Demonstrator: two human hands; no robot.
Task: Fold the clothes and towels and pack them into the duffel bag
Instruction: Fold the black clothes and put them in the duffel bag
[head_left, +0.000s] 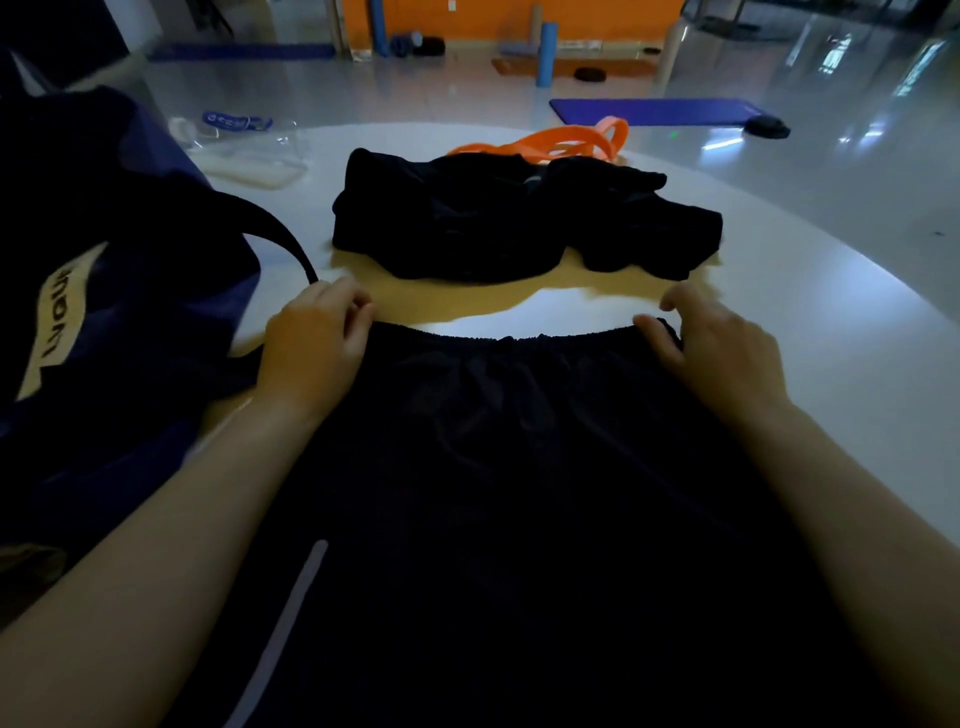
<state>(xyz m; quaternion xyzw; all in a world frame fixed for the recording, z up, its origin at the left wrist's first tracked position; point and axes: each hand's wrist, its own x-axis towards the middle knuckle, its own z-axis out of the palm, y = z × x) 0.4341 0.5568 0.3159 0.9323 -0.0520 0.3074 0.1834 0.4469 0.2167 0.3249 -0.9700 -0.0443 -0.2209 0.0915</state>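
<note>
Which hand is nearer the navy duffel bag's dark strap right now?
Left. The left hand grips the black shorts' waistband corner right beside the dark strap of the navy duffel bag; the right hand holds the opposite corner, far across.

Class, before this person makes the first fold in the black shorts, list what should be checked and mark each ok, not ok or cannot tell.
1. Left hand grips the waistband corner of the black shorts: ok.
2. Right hand grips the opposite corner: ok.
3. Shorts lie flat on the white table: ok near the waistband; the hem is out of view, cannot tell.
4. Bare table beyond the waistband, before the black garment pile: ok.
5. Navy duffel bag stands apart from the shorts: not ok, it meets their left edge.
6. Bag open for packing: cannot tell.
</note>
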